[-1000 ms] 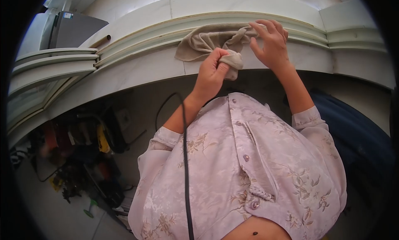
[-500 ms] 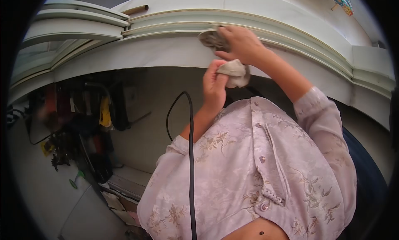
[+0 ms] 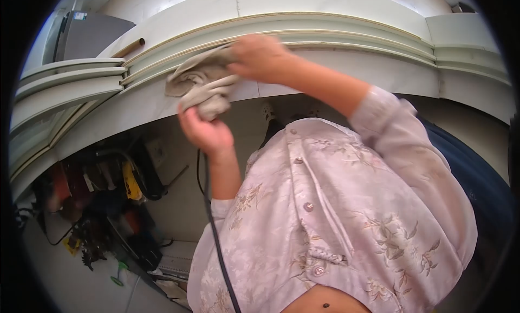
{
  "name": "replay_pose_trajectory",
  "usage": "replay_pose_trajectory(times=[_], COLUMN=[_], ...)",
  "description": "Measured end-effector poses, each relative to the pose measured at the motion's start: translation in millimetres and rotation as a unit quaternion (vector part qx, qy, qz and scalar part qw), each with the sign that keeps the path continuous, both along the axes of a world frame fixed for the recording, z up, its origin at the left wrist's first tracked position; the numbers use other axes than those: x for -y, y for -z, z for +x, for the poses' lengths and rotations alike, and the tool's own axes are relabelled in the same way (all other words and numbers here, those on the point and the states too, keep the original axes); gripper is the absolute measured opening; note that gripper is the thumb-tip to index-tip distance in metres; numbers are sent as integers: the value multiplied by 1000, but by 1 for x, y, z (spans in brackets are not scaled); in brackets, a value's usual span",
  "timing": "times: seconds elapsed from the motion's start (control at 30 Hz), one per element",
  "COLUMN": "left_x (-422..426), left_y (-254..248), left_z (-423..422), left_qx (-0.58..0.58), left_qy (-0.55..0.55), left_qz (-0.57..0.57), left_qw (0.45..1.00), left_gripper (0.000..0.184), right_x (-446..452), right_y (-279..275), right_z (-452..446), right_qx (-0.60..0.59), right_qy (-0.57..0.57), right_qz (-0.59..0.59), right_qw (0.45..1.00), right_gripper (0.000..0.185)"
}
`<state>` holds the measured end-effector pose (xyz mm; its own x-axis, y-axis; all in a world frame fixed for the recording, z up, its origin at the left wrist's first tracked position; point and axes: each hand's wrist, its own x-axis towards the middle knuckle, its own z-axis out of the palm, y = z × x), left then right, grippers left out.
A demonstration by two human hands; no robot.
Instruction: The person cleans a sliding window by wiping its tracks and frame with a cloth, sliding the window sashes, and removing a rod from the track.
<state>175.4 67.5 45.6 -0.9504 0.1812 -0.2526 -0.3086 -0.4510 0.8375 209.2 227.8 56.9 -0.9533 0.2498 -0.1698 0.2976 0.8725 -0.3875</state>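
Left hand (image 3: 208,131)'s curled fingers hold the cloth (image 3: 208,91)'s near end, likely controlling slack; right hand (image 3: 260,56)'s closed fingers grip its right side.

The right hand (image 3: 259,57) is blurred, its fingertips unclear on the cloth (image 3: 208,88), the black cable (image 3: 218,253) is cut by the bottom edge, the label (image 3: 80,15) has print too small for reading, and the dark items (image 3: 100,218) at lower left are too unclear to be named.

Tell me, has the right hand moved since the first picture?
Yes, the right hand has moved left along the white track, closer to the brown tube.
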Motion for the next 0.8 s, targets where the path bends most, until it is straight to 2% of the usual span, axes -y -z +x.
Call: replay_pose_trajectory(times=[0.07,0.1,0.13,0.17,0.2,0.27,0.33,0.37,0.4,0.47,0.53,0.57,0.6,0.63,0.67,0.73,0.8], left_x=[-18,-31,-37,-52,-58,-66,-59,-57,-50,-29,-11,-2,5,11,16,27,36], left_y=[-1,-1,1,-4,-5,-8,-12,-13,-10,0,-1,-3,-7,-12,-14,-12,-9], left_z=[15,26,34,43,45,45,41,39,36,23,7,-2,-11,-20,-27,-41,-54], left_qx=[6,7,-72,-35,10,-1,-30,-54,-60,-87,-92,-96,-78,-71,-64,-74,-82], left_qy=[125,128,182,178,263,303,238,185,180,59,-16,-45,-70,-101,-132,-149,-168], left_qz=[43,35,-110,-49,73,101,93,90,89,83,80,52,41,44,46,44,44], left_qw=[991,991,975,982,962,948,966,977,978,991,992,993,994,991,988,985,981], left_gripper=[22,21,19,15,10,8,9,10,10,16,18,19,20,17,15,15,15], right_x=[-33,-45,-58,-65,-72,-61,-44,-32,-20,7,31,44,56,67,76,93,103], right_y=[14,2,1,-10,-7,-12,-9,-6,-5,1,18,20,22,23,26,27,24], right_z=[53,76,96,107,113,91,62,42,20,-27,-73,-91,-110,-130,-146,-170,-187], right_qx=[-69,-17,-31,-23,-74,-43,-104,-111,-82,-79,-133,-160,-109,-90,-89,-159,-141], right_qy=[44,95,116,123,86,76,9,-13,-46,-116,-193,-209,-211,-206,-209,-205,-209], right_qz=[56,65,112,111,109,93,84,78,64,69,78,61,25,-12,-11,-129,-132], right_qw=[995,993,986,986,988,992,991,991,994,988,969,963,971,974,974,957,959], right_gripper=[29,30,35,32,29,28,26,24,23,25,27,25,42,45,45,47,46])
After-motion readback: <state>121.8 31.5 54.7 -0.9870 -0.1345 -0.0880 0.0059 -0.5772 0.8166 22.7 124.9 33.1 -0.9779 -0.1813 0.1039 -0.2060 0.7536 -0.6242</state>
